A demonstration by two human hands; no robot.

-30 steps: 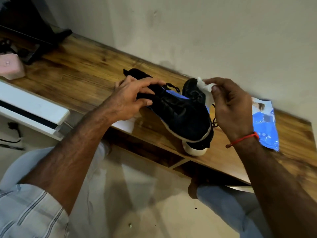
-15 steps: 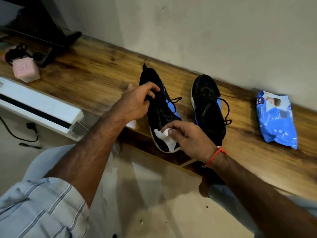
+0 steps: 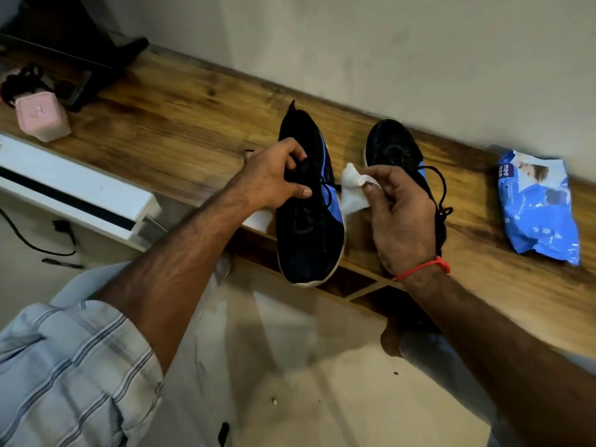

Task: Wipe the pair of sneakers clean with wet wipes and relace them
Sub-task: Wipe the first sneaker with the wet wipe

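Note:
Two black sneakers with blue sides lie on a wooden shelf. My left hand grips the collar of the left sneaker, whose toe hangs over the shelf's front edge. My right hand pinches a crumpled white wet wipe just right of that shoe's blue side. The right sneaker sits behind my right hand, partly hidden, with its black lace loose. A blue wet wipes pack lies at the right.
A pink box and dark objects sit at the shelf's far left. A white panel juts out below the shelf. A white sheet lies under the left sneaker. The wall runs close behind the shelf.
My right hand has lifted the wipe from the left sneaker's toe up to beside its blue side. My left hand keeps its hold on the collar.

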